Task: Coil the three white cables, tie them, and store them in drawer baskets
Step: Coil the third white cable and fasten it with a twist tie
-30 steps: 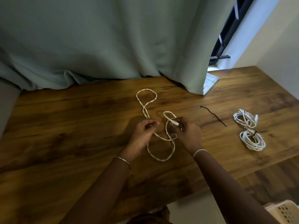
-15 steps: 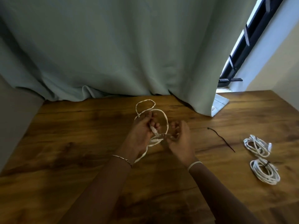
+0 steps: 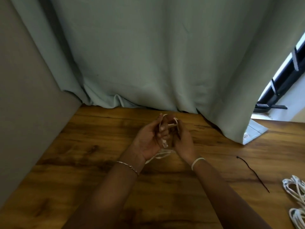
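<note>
Both hands are raised over the middle of the wooden table [image 3: 99,162], holding one white cable [image 3: 162,154] between them. My left hand [image 3: 149,139] grips gathered loops of it, palm turned up. My right hand [image 3: 182,141] pinches a strand near the top. A stretch of the cable hangs below the left wrist; the rest is hidden inside the hands. Two coiled white cables lie at the right edge, one [image 3: 294,187] above the other [image 3: 297,219]. A black tie [image 3: 252,172] lies on the table right of my right arm.
A pale green curtain [image 3: 165,63] hangs along the table's back edge, its hem resting on the wood at the right. A grey wall [image 3: 24,113] bounds the table on the left. A barred window [image 3: 283,80] shows at the far right.
The cable has been gathered from loose loops on the table up into both hands. The hands lifted and closed together. The view tilted up, so the coiled cables slid toward the lower right.
</note>
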Action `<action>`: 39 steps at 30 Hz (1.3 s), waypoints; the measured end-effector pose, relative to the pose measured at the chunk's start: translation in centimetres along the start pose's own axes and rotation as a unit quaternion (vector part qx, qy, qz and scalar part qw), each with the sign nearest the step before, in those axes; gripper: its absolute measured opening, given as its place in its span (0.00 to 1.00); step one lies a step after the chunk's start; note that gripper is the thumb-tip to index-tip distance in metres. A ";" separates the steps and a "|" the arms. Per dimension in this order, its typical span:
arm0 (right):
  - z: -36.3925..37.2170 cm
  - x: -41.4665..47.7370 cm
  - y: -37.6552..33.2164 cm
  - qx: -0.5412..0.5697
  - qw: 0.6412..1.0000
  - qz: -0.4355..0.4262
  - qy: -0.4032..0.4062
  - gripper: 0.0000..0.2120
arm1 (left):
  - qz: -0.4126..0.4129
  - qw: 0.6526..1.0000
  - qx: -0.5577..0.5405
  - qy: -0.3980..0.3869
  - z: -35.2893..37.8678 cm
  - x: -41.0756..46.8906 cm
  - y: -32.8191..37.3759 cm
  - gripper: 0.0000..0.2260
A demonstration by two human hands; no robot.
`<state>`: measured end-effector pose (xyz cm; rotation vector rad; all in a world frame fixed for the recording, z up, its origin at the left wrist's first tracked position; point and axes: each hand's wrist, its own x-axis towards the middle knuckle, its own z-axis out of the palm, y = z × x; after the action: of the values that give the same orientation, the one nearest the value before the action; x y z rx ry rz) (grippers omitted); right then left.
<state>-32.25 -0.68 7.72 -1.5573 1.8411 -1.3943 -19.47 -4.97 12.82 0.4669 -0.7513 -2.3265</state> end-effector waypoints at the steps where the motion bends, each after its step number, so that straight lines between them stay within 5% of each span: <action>1: 0.3 0.1 0.1 0.006 1.000 0.002 -0.028 0.17 | 0.020 0.999 -0.020 0.016 0.0 0.0 0.3 0.16; 6: 1.9 -0.3 0.6 -0.063 0.985 -0.001 -0.159 0.11 | 0.130 0.988 -0.068 0.041 -0.4 0.4 2.0 0.18; 11: 2.5 -0.2 -0.7 -0.187 0.957 -0.030 -0.221 0.10 | 0.212 0.971 0.043 0.100 -1.6 0.9 3.4 0.13; 15: 1.5 0.3 -2.1 -0.167 0.954 -0.060 -0.243 0.04 | 0.237 0.950 0.159 0.127 -3.4 1.0 3.5 0.12; 19: 1.1 0.7 -3.0 -0.160 0.939 -0.064 -0.298 0.01 | 0.229 0.958 0.116 0.126 -3.3 0.9 3.9 0.11; 26: 1.8 0.6 -3.7 -0.152 0.949 -0.092 -0.261 0.08 | 0.251 0.941 0.183 0.136 -3.3 1.6 4.3 0.13; 30: 0.9 1.9 -4.9 -0.162 0.962 -0.089 -0.202 0.07 | 0.234 0.888 0.363 0.156 -4.6 2.3 4.9 0.14; 35: 0.1 5.4 -5.1 -0.121 0.975 -0.086 -0.167 0.08 | 0.180 0.780 0.583 0.139 -4.9 2.7 5.5 0.14; 37: -0.5 7.1 -5.1 -0.135 0.975 -0.092 -0.152 0.07 | 0.132 0.780 0.603 0.107 -5.0 2.5 5.9 0.15; 39: -0.9 8.4 -5.4 -0.150 0.971 -0.103 -0.156 0.07 | 0.088 0.829 0.544 0.096 -4.7 2.1 6.1 0.15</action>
<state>-32.81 -7.23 15.29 -2.0361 1.7947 -0.9047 -15.80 -12.08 12.69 1.0263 -1.8927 -1.4338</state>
